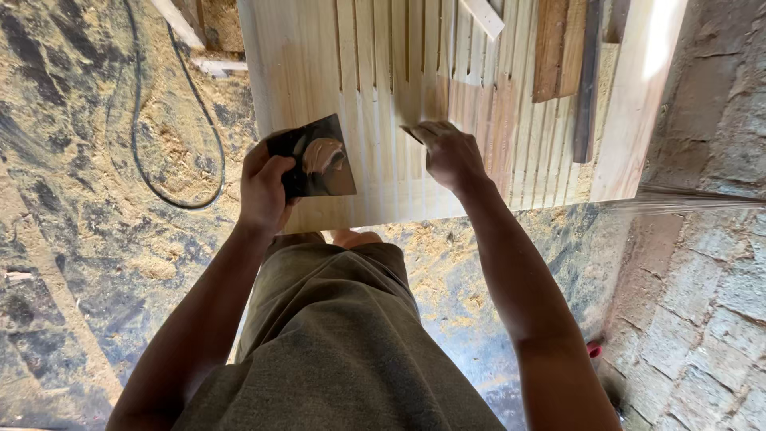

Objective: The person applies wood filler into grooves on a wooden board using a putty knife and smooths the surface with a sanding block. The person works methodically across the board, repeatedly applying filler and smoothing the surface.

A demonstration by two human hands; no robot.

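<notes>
Wood panel (383,104): grooves near desk's front edge look partly filled; farther slots open.
Left hand (267,187): clamped on putty-loaded dark plate (315,156).
Right hand (451,156): closed around scraper (416,133), pressing on groove.

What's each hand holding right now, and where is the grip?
The left hand grips a dark square plate loaded with tan filler by its left edge. The right hand pinches a small scraper against the slatted wooden panel.
</notes>
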